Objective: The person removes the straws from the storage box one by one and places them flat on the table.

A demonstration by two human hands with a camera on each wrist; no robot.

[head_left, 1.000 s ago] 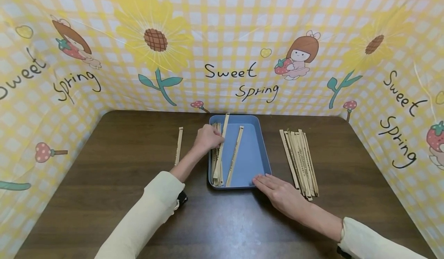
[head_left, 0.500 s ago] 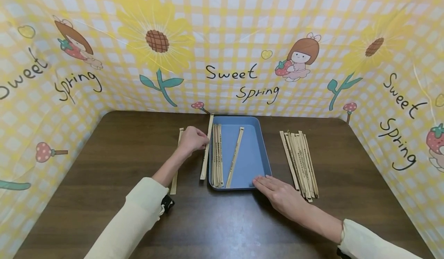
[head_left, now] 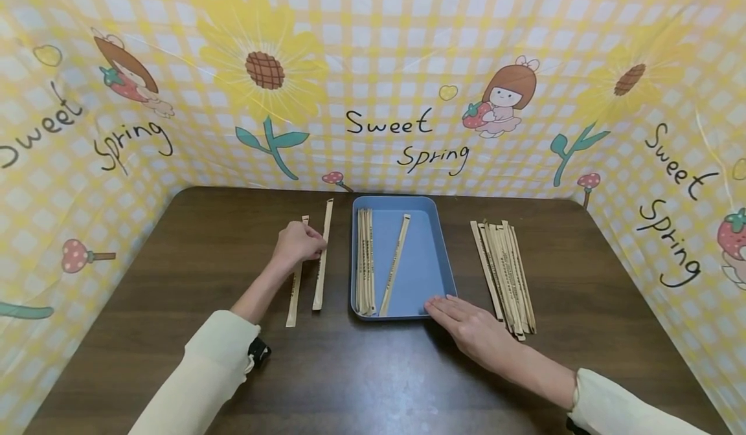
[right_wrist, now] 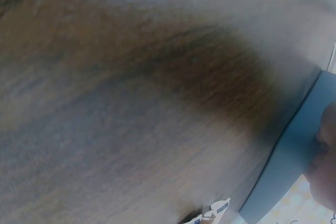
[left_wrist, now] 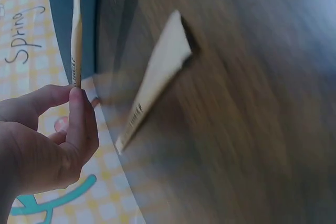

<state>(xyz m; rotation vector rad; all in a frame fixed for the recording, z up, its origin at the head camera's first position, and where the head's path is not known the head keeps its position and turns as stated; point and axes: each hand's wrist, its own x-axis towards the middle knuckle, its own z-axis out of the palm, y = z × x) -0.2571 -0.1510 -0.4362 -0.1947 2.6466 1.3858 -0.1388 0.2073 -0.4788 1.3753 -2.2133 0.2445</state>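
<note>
Between thumb and fingers, my left hand pinches a long, thin paper-wrapped stick left of the blue tray. In the left wrist view this stick points up from the fingertips of the hand. A second wrapped stick lies on the table, partly hidden under the left hand. The tray holds a bundle of wrapped sticks along its left wall and one slanted stick beside them. My right hand rests with extended fingers on the tray's front right corner.
A fanned pile of wrapped sticks lies on the dark wooden table, to the right of the tray. A yellow checked cloth encloses the table at the back and both sides.
My left hand has carried its stick out over the tray's left wall and further left, beside the stick lying on the table. The right hand has stayed at the tray corner.
</note>
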